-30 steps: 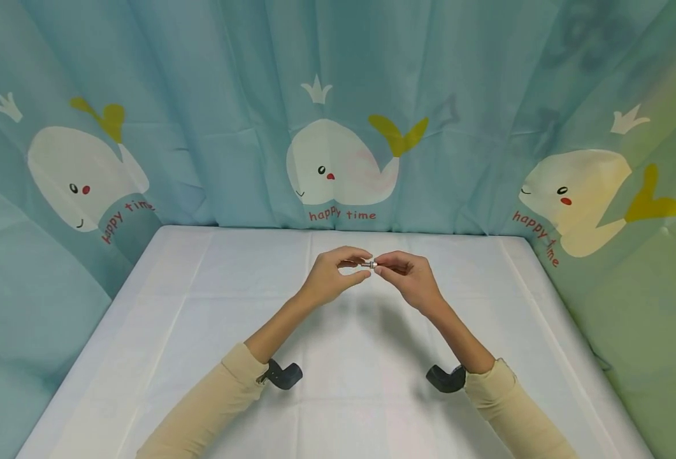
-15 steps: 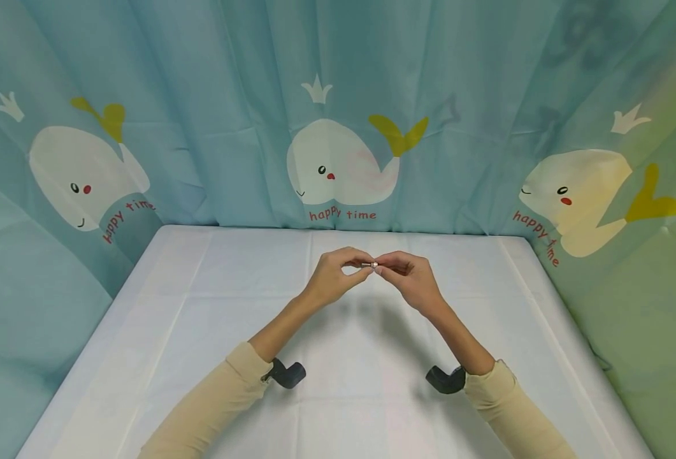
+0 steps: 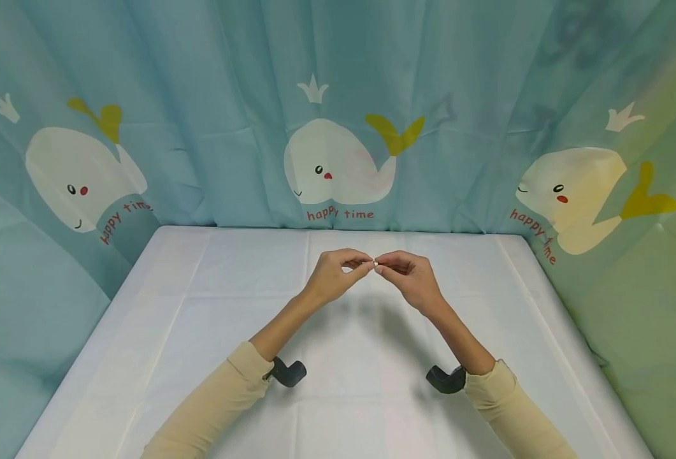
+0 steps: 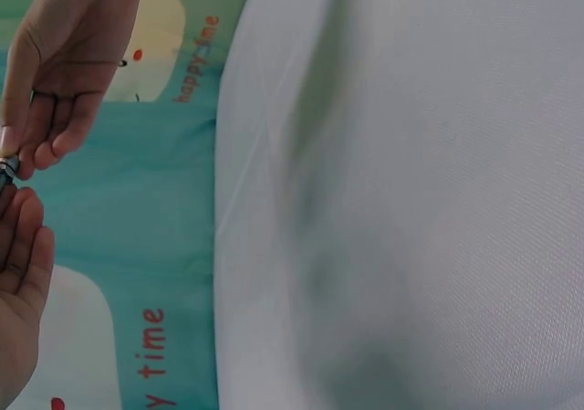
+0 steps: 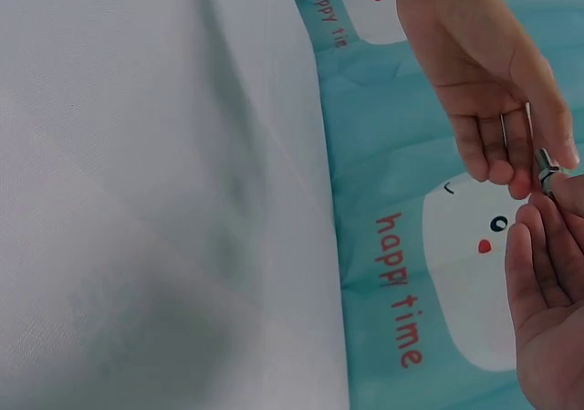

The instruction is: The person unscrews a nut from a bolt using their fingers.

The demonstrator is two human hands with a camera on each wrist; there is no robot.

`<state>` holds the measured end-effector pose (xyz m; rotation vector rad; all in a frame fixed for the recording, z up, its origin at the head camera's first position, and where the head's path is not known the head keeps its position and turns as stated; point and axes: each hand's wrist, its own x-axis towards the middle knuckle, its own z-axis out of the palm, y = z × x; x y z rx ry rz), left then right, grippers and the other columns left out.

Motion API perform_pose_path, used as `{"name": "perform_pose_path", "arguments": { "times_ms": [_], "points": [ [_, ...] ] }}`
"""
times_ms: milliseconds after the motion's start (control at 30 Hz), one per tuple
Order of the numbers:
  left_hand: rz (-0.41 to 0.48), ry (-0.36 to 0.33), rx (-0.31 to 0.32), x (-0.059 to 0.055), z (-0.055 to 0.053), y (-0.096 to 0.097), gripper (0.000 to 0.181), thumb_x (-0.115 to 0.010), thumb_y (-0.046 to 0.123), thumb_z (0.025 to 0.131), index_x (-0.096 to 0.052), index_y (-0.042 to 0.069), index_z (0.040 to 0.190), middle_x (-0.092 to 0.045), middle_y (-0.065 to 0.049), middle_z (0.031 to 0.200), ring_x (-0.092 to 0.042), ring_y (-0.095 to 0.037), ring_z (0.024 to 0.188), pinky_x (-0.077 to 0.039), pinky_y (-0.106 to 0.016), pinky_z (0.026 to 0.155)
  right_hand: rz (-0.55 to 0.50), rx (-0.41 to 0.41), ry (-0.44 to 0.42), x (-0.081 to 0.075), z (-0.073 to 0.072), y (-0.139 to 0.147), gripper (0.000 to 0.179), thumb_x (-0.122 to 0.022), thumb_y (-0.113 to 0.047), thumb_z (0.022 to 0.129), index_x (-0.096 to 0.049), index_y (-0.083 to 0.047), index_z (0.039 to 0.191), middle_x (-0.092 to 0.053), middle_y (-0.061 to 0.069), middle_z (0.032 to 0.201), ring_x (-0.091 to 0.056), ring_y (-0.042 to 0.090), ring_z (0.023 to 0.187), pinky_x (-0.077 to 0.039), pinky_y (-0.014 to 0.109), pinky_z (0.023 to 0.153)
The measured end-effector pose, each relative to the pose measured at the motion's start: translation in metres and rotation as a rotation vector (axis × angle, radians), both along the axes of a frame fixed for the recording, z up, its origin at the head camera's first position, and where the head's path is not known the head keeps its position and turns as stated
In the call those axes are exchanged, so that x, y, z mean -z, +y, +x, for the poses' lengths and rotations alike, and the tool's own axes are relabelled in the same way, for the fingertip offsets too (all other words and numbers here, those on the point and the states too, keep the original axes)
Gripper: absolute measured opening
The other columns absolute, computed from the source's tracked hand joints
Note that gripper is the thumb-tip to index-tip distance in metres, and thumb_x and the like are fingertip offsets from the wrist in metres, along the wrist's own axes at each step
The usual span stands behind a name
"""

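Observation:
A small metal bolt [image 5: 546, 162] with a wider hex-shaped part, like a nut, hangs above the table between both hands. My right hand [image 3: 411, 275] pinches one end of it with thumb and fingertips. From the other side, my left hand [image 3: 334, 275] has thumb and index finger pinched together on the bolt. In the head view only a small bright bit of metal [image 3: 375, 263] shows between the fingertips. The left wrist view has the right hand [image 4: 78, 58] at top and the left hand [image 4: 18, 273] below, with the bolt [image 4: 7, 167] cut by the frame edge.
Beneath the hands is a table [image 3: 246, 261] with a white cloth. Blue-green curtains [image 3: 211, 127] printed with white whales surround it at the back and sides. A dark curved piece [image 3: 290, 373] sits at the left sleeve cuff, another [image 3: 445, 379] at the right.
My left thumb and index finger, spread apart around the bolt's shaft a second ago, have come together and moved slightly right, covering the shaft. The right hand stays almost still.

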<state>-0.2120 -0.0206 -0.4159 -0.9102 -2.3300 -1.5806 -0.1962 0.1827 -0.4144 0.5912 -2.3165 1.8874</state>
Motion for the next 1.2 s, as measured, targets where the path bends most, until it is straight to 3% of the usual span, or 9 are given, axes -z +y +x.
{"name": "perform_pose_path", "arguments": {
  "times_ms": [167,433,600,767,1033,1200],
  "points": [
    [0.016,0.062,0.036,0.001,0.000,-0.002,0.024,-0.077,0.005,0.088,-0.072,0.000,0.111,-0.071,-0.008,0.107,-0.067,-0.020,0.098,-0.053,-0.027,0.089,0.004,0.003,-0.016,0.000,0.000,-0.001,0.016,-0.068,0.003,0.093,-0.070,0.010,0.106,-0.069,0.024,0.105,-0.069,0.008,0.090,-0.056,0.026,0.083],
    [0.027,0.145,0.071,0.003,-0.002,-0.003,0.017,-0.074,-0.002,0.088,-0.074,0.003,0.104,-0.071,-0.006,0.103,-0.065,-0.017,0.097,-0.054,-0.031,0.087,0.000,-0.019,0.017,0.002,0.000,0.000,0.016,-0.069,-0.003,0.094,-0.071,0.007,0.105,-0.071,0.020,0.103,-0.070,0.013,0.093,-0.057,0.028,0.084],
    [0.020,0.123,0.045,0.001,-0.001,-0.002,0.013,-0.074,0.002,0.089,-0.075,0.002,0.103,-0.073,-0.007,0.099,-0.067,-0.017,0.092,-0.056,-0.038,0.085,-0.002,-0.021,0.023,0.002,-0.001,0.001,0.016,-0.069,-0.003,0.094,-0.071,0.007,0.106,-0.070,0.021,0.104,-0.070,0.014,0.093,-0.057,0.029,0.084],
    [-0.003,0.087,0.015,0.000,0.000,-0.002,0.012,-0.074,0.007,0.091,-0.076,0.003,0.102,-0.074,-0.005,0.097,-0.068,-0.014,0.088,-0.056,-0.030,0.083,0.007,-0.011,-0.001,-0.001,0.000,0.000,0.015,-0.068,0.003,0.093,-0.071,0.009,0.106,-0.070,0.023,0.104,-0.069,0.011,0.092,-0.056,0.028,0.084],
    [-0.016,0.071,0.014,-0.002,-0.001,-0.002,0.012,-0.072,0.011,0.093,-0.077,0.003,0.101,-0.074,-0.005,0.097,-0.068,-0.015,0.088,-0.056,-0.028,0.082,0.032,-0.017,0.003,-0.028,0.017,-0.006,0.014,-0.065,0.006,0.093,-0.068,0.014,0.105,-0.070,0.024,0.102,-0.069,0.009,0.090,-0.056,0.026,0.083],
    [-0.002,0.076,0.030,-0.002,-0.001,-0.003,0.022,-0.077,0.008,0.088,-0.075,0.001,0.109,-0.073,-0.006,0.104,-0.067,-0.016,0.093,-0.055,-0.029,0.086,0.025,-0.016,-0.007,-0.013,0.008,-0.002,0.015,-0.066,0.006,0.093,-0.069,0.012,0.106,-0.070,0.025,0.104,-0.069,0.007,0.090,-0.056,0.026,0.082]
  ]
}}
